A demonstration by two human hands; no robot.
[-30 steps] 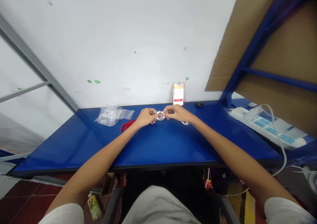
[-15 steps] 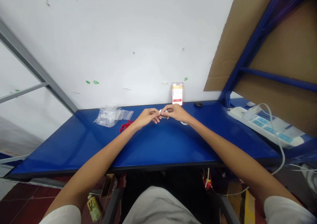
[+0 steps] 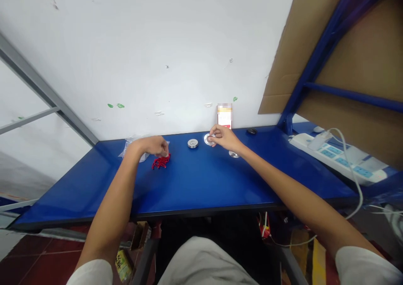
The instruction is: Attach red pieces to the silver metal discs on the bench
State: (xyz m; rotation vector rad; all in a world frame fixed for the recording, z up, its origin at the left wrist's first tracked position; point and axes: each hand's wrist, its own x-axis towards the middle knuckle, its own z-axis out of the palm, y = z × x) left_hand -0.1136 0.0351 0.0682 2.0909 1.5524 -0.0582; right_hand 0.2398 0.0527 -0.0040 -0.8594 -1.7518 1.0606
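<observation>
My left hand is bent down over a small heap of red cords, its fingertips pinched together at the heap's upper edge. Whether a cord sits between those fingers is hidden. In my right hand a flat silver disc is pinched by its right side, just above the blue table. A thicker round silver piece with a small centre hole lies on the table between both hands. Another silver disc lies under my right wrist, partly covered.
Clear plastic bags lie behind my left hand. A phone leans on the white wall behind my right hand. A small black object lies farther right. A white power strip with cables occupies the table's right side.
My hands were together at a round silver piece; now they are apart. The left has moved left to the red cords. A round silver piece now lies on the table, and the right holds a disc.
</observation>
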